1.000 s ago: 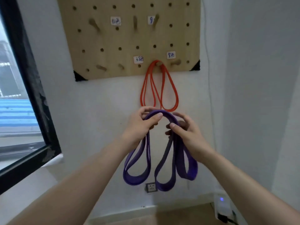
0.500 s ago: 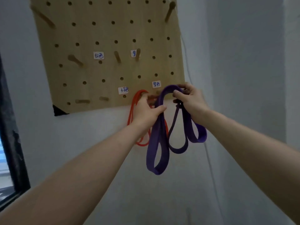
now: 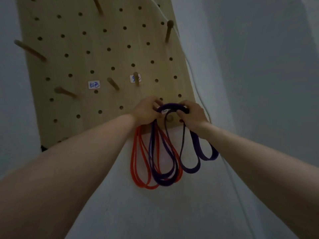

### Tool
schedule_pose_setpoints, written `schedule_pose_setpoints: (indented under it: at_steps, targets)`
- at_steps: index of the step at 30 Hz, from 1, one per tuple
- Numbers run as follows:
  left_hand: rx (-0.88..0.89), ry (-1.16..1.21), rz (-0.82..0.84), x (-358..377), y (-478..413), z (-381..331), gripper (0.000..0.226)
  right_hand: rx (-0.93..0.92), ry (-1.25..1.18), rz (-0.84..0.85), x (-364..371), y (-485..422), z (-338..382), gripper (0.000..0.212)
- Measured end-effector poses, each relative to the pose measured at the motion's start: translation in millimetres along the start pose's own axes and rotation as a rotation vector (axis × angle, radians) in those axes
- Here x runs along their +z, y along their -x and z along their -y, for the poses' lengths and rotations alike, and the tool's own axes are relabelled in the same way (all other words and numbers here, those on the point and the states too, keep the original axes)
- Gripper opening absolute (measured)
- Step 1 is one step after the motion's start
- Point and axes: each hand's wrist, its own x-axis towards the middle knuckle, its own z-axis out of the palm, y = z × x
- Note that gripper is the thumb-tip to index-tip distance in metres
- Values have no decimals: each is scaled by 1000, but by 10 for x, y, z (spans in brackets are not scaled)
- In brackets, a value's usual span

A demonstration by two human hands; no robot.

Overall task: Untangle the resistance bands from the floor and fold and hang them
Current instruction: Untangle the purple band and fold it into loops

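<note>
The left hand (image 3: 146, 109) and right hand (image 3: 193, 112) pinch the top of the purple band (image 3: 172, 106) just above a peg (image 3: 170, 118). Released short of it, the band could drop or tangle with the red band (image 3: 136, 161).

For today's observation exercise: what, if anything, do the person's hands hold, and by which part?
The folded purple band, by its top bend: the left hand grips the arch's left end, the right hand its right end.

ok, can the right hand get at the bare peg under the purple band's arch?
Probably yes: the peg sits uncovered right beside the right hand, below the purple band arch, though that hand is gripping the band.
</note>
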Motion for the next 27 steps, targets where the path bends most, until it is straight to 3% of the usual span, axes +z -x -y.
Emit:
schedule_pose_setpoints:
  at_steps: [8,14,21,27]
  targets:
    - [-16,-14,-153,128,-173,160,29,9,-29,-54,205,-161,-197,14]
    - [-22,11,-54,138,-117,197,7,-9,343,66,207,-63,-313,19]
    - [15,26,-11,128,-44,180,17,-70,369,126,132,-54,-307,16]
    - [1,-194,-22,158,-120,150,30,-123,410,70,97,-162,-216,19]
